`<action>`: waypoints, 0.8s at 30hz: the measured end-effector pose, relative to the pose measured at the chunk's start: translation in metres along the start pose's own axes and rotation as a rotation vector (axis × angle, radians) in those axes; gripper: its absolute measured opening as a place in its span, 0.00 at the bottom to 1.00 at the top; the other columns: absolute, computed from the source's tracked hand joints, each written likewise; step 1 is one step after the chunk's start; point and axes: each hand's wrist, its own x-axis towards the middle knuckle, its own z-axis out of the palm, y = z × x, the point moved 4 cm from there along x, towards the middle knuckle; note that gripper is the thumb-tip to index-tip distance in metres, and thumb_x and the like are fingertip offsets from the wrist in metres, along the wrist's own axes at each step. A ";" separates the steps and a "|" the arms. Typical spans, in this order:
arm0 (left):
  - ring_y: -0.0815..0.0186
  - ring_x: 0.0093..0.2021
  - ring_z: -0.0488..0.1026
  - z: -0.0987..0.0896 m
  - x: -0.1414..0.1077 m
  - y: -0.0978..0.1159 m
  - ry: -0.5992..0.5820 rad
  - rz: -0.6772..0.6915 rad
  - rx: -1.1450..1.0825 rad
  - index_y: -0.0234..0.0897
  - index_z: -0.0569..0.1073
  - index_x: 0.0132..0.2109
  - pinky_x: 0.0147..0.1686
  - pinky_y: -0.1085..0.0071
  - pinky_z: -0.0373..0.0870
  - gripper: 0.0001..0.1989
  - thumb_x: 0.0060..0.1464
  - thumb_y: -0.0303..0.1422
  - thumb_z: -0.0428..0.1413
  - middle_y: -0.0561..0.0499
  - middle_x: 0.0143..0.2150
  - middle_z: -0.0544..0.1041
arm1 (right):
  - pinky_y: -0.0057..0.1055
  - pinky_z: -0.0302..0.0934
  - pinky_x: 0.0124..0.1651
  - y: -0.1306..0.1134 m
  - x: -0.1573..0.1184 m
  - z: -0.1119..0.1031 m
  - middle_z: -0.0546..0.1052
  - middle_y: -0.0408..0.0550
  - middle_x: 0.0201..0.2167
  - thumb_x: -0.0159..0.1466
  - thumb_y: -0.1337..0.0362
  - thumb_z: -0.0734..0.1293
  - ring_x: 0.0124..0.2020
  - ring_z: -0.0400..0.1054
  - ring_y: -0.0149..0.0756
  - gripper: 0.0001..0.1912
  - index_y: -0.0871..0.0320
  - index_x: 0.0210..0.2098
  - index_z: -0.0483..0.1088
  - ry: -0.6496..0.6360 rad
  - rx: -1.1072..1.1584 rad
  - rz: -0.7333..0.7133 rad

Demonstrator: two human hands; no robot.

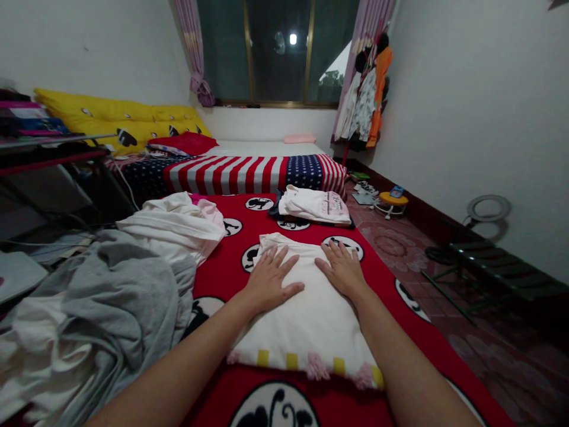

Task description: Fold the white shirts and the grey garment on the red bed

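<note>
A white garment [311, 320] with yellow patches and pink tassels along its near edge lies folded on a red bed cover [213, 255]. My left hand [272, 280] rests flat on its upper left part, fingers spread. On the upper right part lies my right hand [342, 267], also flat with its fingers apart. Neither hand grips anything. Just beyond them sits a small stack of folded clothes [313, 203], a white one with a pink printed area on top and dark cloth beneath.
Left of my arms, a loose heap holds a grey garment [133, 296] and white clothing [178, 222]. Beyond the red cover stands a bed with a striped, starred blanket [231, 175]. A folding bench [502, 267] and a yellow stool [393, 200] are on the tiled floor at right.
</note>
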 end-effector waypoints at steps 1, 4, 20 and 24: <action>0.51 0.70 0.42 -0.001 0.001 -0.008 0.007 -0.051 -0.002 0.46 0.56 0.67 0.65 0.51 0.41 0.36 0.56 0.58 0.43 0.45 0.71 0.48 | 0.56 0.31 0.66 0.001 0.000 0.000 0.50 0.50 0.69 0.67 0.45 0.51 0.69 0.38 0.50 0.33 0.54 0.66 0.53 0.007 -0.002 0.014; 0.51 0.70 0.43 -0.005 0.002 -0.037 0.004 -0.227 -0.010 0.45 0.56 0.67 0.64 0.48 0.42 0.33 0.60 0.54 0.41 0.45 0.71 0.48 | 0.53 0.35 0.66 0.003 -0.001 -0.003 0.50 0.53 0.69 0.67 0.44 0.50 0.69 0.39 0.49 0.35 0.58 0.67 0.51 0.019 0.013 0.093; 0.57 0.64 0.60 -0.020 -0.012 -0.078 0.256 -0.398 -0.241 0.40 0.75 0.53 0.63 0.58 0.53 0.18 0.58 0.29 0.50 0.45 0.62 0.68 | 0.47 0.52 0.63 -0.089 -0.110 -0.056 0.62 0.53 0.64 0.65 0.50 0.60 0.62 0.58 0.46 0.28 0.53 0.61 0.62 -0.086 0.151 -0.427; 0.57 0.64 0.60 -0.019 -0.012 -0.079 0.274 -0.398 -0.278 0.40 0.76 0.52 0.63 0.57 0.53 0.17 0.57 0.29 0.51 0.45 0.61 0.69 | 0.54 0.52 0.63 -0.103 -0.163 -0.030 0.60 0.48 0.65 0.62 0.61 0.64 0.67 0.49 0.51 0.28 0.47 0.62 0.61 -0.137 0.144 -0.600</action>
